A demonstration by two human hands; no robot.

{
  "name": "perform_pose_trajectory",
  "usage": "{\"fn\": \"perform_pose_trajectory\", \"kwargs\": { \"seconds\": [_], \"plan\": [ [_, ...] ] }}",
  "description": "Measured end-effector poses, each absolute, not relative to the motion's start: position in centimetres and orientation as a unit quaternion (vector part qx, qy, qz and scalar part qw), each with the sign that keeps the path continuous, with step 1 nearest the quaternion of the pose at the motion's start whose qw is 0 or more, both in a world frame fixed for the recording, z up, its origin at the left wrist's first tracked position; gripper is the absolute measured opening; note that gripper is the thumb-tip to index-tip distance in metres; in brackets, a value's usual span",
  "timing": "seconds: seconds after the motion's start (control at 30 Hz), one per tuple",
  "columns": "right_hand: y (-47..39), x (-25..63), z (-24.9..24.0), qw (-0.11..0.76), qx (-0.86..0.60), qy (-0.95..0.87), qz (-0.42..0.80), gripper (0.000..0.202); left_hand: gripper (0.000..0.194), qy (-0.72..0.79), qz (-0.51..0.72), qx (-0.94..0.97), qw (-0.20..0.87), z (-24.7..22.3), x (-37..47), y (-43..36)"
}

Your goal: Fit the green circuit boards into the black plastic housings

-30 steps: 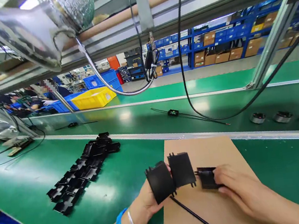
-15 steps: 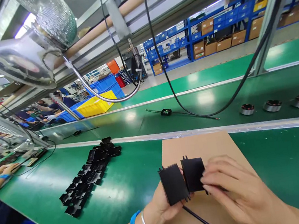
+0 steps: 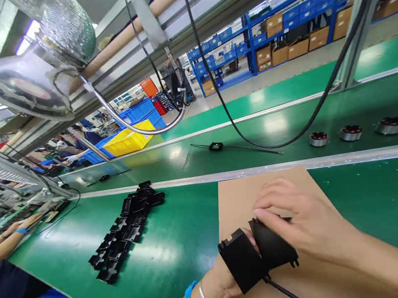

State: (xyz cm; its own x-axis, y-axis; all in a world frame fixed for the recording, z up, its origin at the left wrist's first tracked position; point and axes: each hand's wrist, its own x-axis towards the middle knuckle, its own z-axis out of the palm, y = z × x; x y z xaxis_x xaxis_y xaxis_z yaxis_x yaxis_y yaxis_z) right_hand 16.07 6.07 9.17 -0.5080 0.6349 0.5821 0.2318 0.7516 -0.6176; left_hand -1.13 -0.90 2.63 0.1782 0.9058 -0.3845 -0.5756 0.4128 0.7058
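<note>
My left hand is closed around a black plastic case half, tilted over a cardboard sheet. A black cable runs from beneath it toward the lower edge. My right hand grips a second black case half, slanted against the first at its right side. Its thumb lies over the upper edge, and the other fingers are partly hidden behind. Whether the two halves are joined cannot be seen. Left of my hands, several black plastic covers lie in overlapping rows on the green bench.
Beyond a metal rail, a small open unit with wires and several round metal parts rest on a green strip. A black cable loop hangs over it. A co-worker's arms reach in from the left.
The case halves have turned from upright to slanted, and my right hand has moved to the upper edge of its half. Parts beyond the rail have shifted left relative to the bench.
</note>
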Motion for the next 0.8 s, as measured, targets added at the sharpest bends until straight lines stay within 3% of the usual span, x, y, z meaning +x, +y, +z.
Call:
{"fn": "perform_pose_trajectory", "kwargs": {
  "seconds": [0.2,0.33,0.43,0.63,0.8],
  "plan": [
    [6.4,23.0,3.4,0.323,-0.348,-0.865,0.162,0.019,0.031,0.4,0.518,0.237,0.718,3.2,-1.8,-1.0],
    [5.2,25.6,-0.9,0.238,-0.357,-0.893,0.136,0.03,0.029,0.424,0.537,0.298,0.665,4.0,-2.7,0.9],
    [4.2,25.8,-2.4,0.23,-0.347,-0.899,0.133,0.03,0.03,0.448,0.531,0.383,0.609,4.3,-3.5,4.3],
    [3.8,24.9,-2.2,0.235,-0.337,-0.903,0.125,0.029,0.025,0.497,0.397,0.619,0.461,3.4,-1.6,12.2],
    [3.5,24.4,-1.6,0.224,-0.35,-0.903,0.113,0.029,0.014,0.489,0.284,0.758,0.325,1.7,2.3,13.5]
  ]
}}
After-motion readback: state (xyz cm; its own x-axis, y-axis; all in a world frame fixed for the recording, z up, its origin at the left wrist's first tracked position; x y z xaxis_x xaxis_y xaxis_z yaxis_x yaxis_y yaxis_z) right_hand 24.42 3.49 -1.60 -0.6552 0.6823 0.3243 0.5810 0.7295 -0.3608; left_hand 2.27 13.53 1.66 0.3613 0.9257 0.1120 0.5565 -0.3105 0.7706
